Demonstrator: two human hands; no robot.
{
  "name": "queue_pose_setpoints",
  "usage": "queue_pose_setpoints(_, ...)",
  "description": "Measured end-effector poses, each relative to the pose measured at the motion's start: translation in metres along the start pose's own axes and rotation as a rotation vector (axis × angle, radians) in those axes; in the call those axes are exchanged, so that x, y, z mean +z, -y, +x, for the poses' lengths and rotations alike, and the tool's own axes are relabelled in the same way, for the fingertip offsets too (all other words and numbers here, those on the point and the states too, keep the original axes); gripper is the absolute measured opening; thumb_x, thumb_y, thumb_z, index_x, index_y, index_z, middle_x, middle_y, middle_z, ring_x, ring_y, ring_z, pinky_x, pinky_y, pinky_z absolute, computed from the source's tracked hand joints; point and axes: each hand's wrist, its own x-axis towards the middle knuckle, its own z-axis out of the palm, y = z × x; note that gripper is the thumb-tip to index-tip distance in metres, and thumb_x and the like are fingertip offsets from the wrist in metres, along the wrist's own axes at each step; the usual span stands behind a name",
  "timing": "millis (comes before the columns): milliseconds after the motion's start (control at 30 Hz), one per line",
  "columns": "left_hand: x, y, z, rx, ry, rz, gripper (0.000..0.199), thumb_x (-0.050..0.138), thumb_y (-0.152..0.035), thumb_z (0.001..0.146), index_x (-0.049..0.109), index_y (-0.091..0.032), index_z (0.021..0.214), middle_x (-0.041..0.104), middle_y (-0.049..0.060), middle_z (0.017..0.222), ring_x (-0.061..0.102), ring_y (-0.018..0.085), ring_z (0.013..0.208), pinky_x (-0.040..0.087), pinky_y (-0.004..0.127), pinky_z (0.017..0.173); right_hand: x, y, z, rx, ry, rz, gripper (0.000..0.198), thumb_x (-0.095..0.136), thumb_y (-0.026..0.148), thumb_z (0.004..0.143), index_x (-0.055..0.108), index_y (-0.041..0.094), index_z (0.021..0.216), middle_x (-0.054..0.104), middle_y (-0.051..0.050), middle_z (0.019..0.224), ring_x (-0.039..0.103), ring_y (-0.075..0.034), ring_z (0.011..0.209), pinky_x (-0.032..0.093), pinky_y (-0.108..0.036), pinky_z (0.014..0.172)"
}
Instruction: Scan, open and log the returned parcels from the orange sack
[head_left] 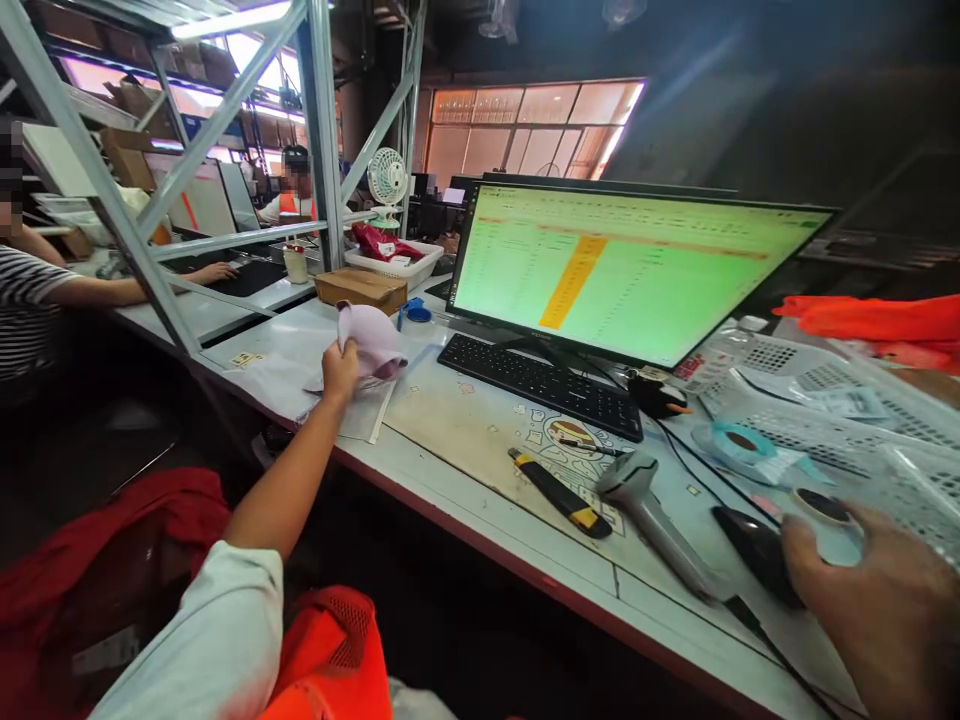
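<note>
My left hand (341,370) is closed on a pale pink, rounded cloth piece (369,338), shaped somewhat like a cap. It is held just above a flat whitish bag (364,412) at the desk's left. On the right, my right hand (874,585), partly blurred, has its thumb and fingers around a roll of clear tape (831,525) with a dark core. Close to that hand lie a black mouse (757,550) and a grey barcode scanner (656,520). A black and yellow utility knife (561,492) rests on the printed desk mat (457,430).
A monitor (637,270) stands behind a black keyboard (540,385). White plastic baskets (817,420) and a blue tape roll (742,442) are at right. A cardboard box (361,290) and metal rack post (324,130) stand left. Another person's hand (214,273) is beyond the rack.
</note>
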Motion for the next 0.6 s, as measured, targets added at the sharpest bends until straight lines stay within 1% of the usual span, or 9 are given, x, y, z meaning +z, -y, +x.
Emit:
queue_pose_setpoints(33, 0.000, -0.005, -0.004, -0.046, -0.002, -0.217, 0.019, 0.055, -0.028, 0.098, 0.067, -0.017, 0.088, 0.074, 0.008, 0.087, 0.073, 0.024, 0.092, 0.054, 0.030, 0.083, -0.003, 0.025, 0.004, -0.024, -0.086, -0.007, 0.069, 0.044, 0.069, 0.100, 0.044, 0.040, 0.162, 0.058, -0.020, 0.145, 0.046, -0.051, 0.145, 0.036, -0.073, 0.118)
queue_pose_setpoints(67, 0.002, -0.011, -0.011, -0.089, 0.015, -0.414, 0.016, 0.059, -0.030, 0.096, 0.067, -0.017, 0.089, 0.073, 0.005, 0.084, 0.072, 0.021, 0.087, 0.054, 0.028, 0.080, -0.003, 0.054, 0.006, -0.075, -0.094, 0.026, 0.066, 0.047, 0.067, 0.101, 0.046, 0.039, 0.161, 0.060, -0.019, 0.143, 0.054, -0.049, 0.138, 0.043, -0.070, 0.115)
queue_pose_setpoints(133, 0.007, -0.023, -0.034, -0.166, 0.088, -0.699, 0.016, 0.068, -0.033, 0.089, 0.066, -0.017, 0.091, 0.071, 0.001, 0.081, 0.072, 0.018, 0.080, 0.055, 0.027, 0.078, 0.008, 0.116, 0.006, -0.269, 0.016, 0.172, 0.067, 0.063, 0.062, 0.098, 0.049, 0.035, 0.158, 0.061, -0.018, 0.143, 0.064, -0.044, 0.127, 0.055, -0.065, 0.104)
queue_pose_setpoints(200, 0.013, -0.037, -0.065, -0.232, 0.203, -0.839, 0.022, 0.076, -0.034, 0.082, 0.067, -0.017, 0.091, 0.071, 0.000, 0.079, 0.071, 0.017, 0.075, 0.057, 0.027, 0.079, 0.033, 0.176, -0.001, -0.470, 0.187, 0.352, 0.078, 0.073, 0.057, 0.094, 0.043, 0.032, 0.162, 0.051, -0.017, 0.158, 0.051, -0.041, 0.146, 0.049, -0.065, 0.115)
queue_pose_setpoints(300, 0.015, -0.056, -0.113, -0.328, 0.444, -0.896, 0.031, 0.084, -0.036, 0.075, 0.069, -0.015, 0.092, 0.071, 0.000, 0.077, 0.072, 0.017, 0.072, 0.058, 0.029, 0.079, 0.080, 0.247, -0.015, -0.596, 0.417, 0.544, 0.112, 0.087, 0.056, 0.082, 0.023, 0.032, 0.171, 0.019, -0.016, 0.177, 0.026, -0.039, 0.161, 0.037, -0.064, 0.125)
queue_pose_setpoints(333, 0.014, -0.060, -0.126, -0.355, 0.526, -0.898, 0.034, 0.086, -0.038, 0.074, 0.069, -0.014, 0.093, 0.072, 0.001, 0.077, 0.072, 0.018, 0.073, 0.059, 0.029, 0.079, 0.092, 0.263, -0.019, -0.581, 0.454, 0.603, 0.116, 0.088, 0.052, 0.080, 0.020, 0.032, 0.172, 0.015, -0.015, 0.178, 0.023, -0.038, 0.162, 0.035, -0.063, 0.126)
queue_pose_setpoints(400, 0.007, -0.065, -0.143, -0.384, 0.638, -0.893, 0.040, 0.090, -0.042, 0.072, 0.070, -0.014, 0.094, 0.073, 0.003, 0.078, 0.073, 0.020, 0.076, 0.059, 0.029, 0.078, 0.107, 0.285, -0.024, -0.513, 0.481, 0.723, 0.110, 0.084, 0.040, 0.082, 0.021, 0.030, 0.171, 0.028, -0.016, 0.174, 0.033, -0.035, 0.159, 0.040, -0.059, 0.124)
queue_pose_setpoints(500, -0.009, -0.065, -0.150, -0.326, 0.709, -0.832, 0.049, 0.092, -0.052, 0.070, 0.070, -0.015, 0.093, 0.072, 0.003, 0.077, 0.073, 0.021, 0.077, 0.058, 0.029, 0.073, 0.108, 0.300, -0.025, -0.395, 0.489, 0.872, 0.082, 0.075, 0.028, 0.081, 0.046, 0.025, 0.159, 0.062, -0.013, 0.149, 0.060, -0.031, 0.137, 0.050, -0.049, 0.114)
queue_pose_setpoints(600, -0.027, -0.059, -0.144, -0.145, 0.759, -0.619, 0.053, 0.086, -0.064, 0.076, 0.067, -0.016, 0.090, 0.070, 0.003, 0.075, 0.071, 0.021, 0.074, 0.057, 0.030, 0.070, 0.098, 0.300, -0.020, -0.249, 0.449, 0.970, 0.050, 0.076, 0.028, 0.074, 0.069, 0.021, 0.123, 0.076, -0.008, 0.116, 0.071, -0.027, 0.107, 0.057, -0.042, 0.098)
